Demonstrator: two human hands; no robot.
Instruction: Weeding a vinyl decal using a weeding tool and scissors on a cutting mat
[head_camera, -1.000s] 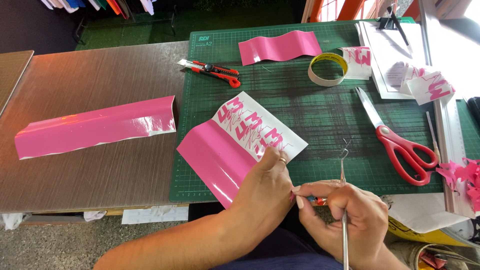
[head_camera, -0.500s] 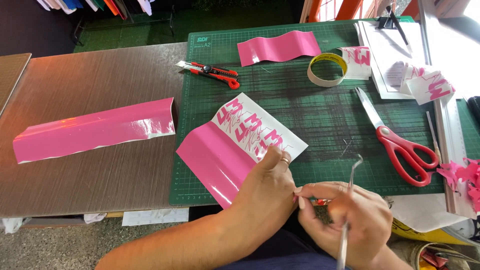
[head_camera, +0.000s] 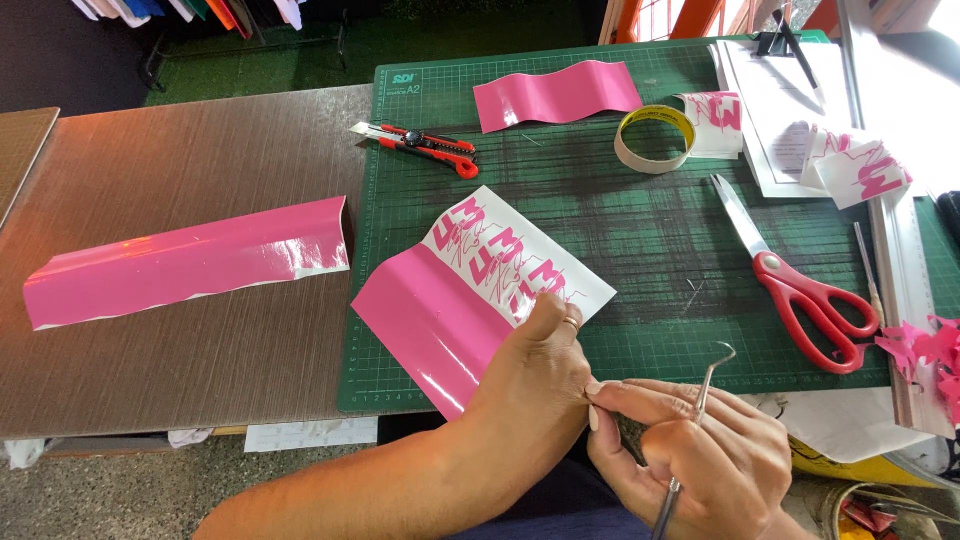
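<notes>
Right hand (head_camera: 700, 455) closed round thin metal hook-tipped weeding pick (head_camera: 702, 390), hook kept up and clear of fingers. Left hand (head_camera: 535, 385) fingers curled, pinching something tiny at right fingertips, can't tell what; heel resting on pink vinyl sheet with half-weeded lettering (head_camera: 480, 295), so pinned flat on green gridded cutting mat (head_camera: 640, 230). Further off: red-handled scissors (head_camera: 800, 285), tape roll (head_camera: 655, 138), red utility knife (head_camera: 420, 147) parked within reach.

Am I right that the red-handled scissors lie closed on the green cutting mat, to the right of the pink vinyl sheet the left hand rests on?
Not quite: the head view shows the scissors lying on the cutting mat right of the vinyl sheet under the left hand, but their blades are open.
</notes>
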